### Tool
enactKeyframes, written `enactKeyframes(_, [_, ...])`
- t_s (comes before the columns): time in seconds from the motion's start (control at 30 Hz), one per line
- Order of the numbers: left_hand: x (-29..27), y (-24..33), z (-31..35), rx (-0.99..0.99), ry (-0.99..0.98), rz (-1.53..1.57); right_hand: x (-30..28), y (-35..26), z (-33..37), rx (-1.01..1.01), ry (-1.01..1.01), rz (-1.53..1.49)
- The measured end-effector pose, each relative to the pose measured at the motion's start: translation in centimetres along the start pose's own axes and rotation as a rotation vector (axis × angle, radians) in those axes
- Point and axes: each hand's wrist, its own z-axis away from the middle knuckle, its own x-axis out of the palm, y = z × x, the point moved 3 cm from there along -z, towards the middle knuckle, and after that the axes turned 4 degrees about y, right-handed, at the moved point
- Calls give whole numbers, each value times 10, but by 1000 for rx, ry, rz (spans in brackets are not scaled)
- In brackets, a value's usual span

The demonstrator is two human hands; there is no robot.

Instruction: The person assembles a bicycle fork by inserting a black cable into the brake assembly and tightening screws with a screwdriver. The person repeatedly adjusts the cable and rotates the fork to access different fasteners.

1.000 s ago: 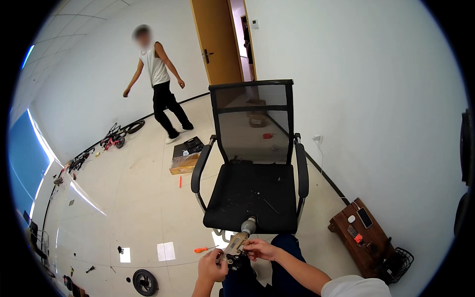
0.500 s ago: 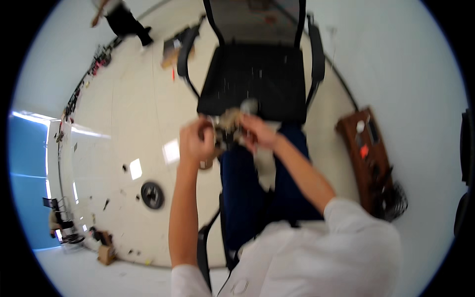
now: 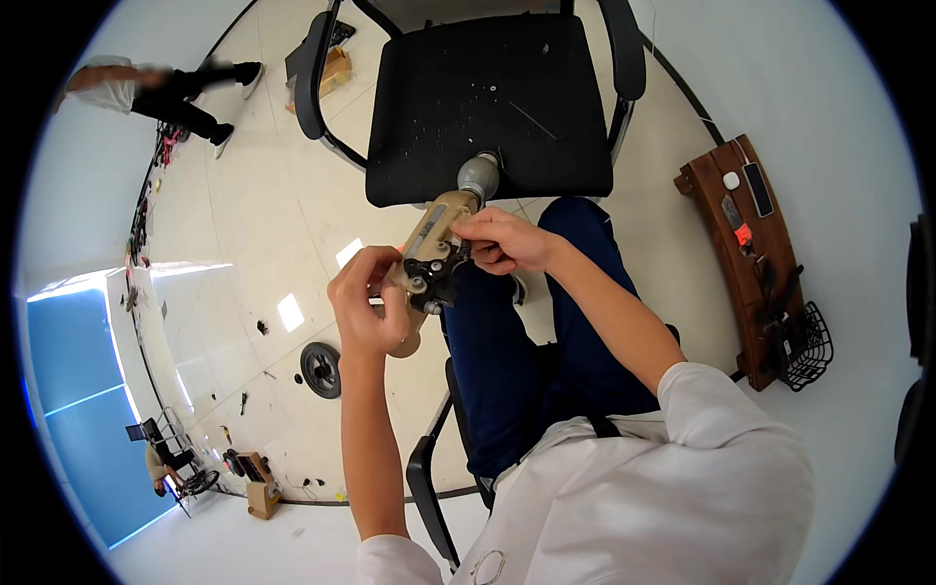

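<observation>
A long tan mechanical part (image 3: 439,222) slants over my lap, with a grey bulb-shaped end (image 3: 479,177) at the chair's front edge. A black mechanism with round metal fittings (image 3: 434,273) is fixed across its middle. My left hand (image 3: 369,304) is closed at the part's lower left side, thumb and fingers curled around its edge beside the black mechanism. From the right, my right hand (image 3: 507,242) presses its bunched fingertips against the tan body, just above the mechanism. Whether a small piece lies inside the right fingers is hidden.
A black armchair (image 3: 483,97) stands ahead, with small bits and a thin rod on its seat. To the right is a brown wooden table (image 3: 756,283) carrying a phone and a black wire basket (image 3: 807,346). A wheel (image 3: 321,370) lies on the floor at left; a person (image 3: 166,93) walks beyond.
My view has shifted and sharpened, so the chair sits higher and nearer. The part shows more of its length between my hands. At upper left the walking person has moved further left.
</observation>
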Motion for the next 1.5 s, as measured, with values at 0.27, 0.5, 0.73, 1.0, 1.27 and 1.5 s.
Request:
enactKeyframes(0.27, [6,2,16,55,55,-17,7,-5,9,43,6,108])
enactKeyframes(0.5, [11,3,27,-18,0,-29,2,2,17,28,132,58])
enactKeyframes(0.73, [18,-1,43,27,8,-2,-2,15,18,111,111,176])
enactKeyframes(1.0, [29,-5,62,-9,19,3,-8,31,32,26,106,134])
enactKeyframes(1.27, [29,-6,64,-15,30,15,7,25,43,-84,221,153])
enactKeyframes(1.5, [29,-7,64,-5,44,23,7,23,39,-14,251,155])
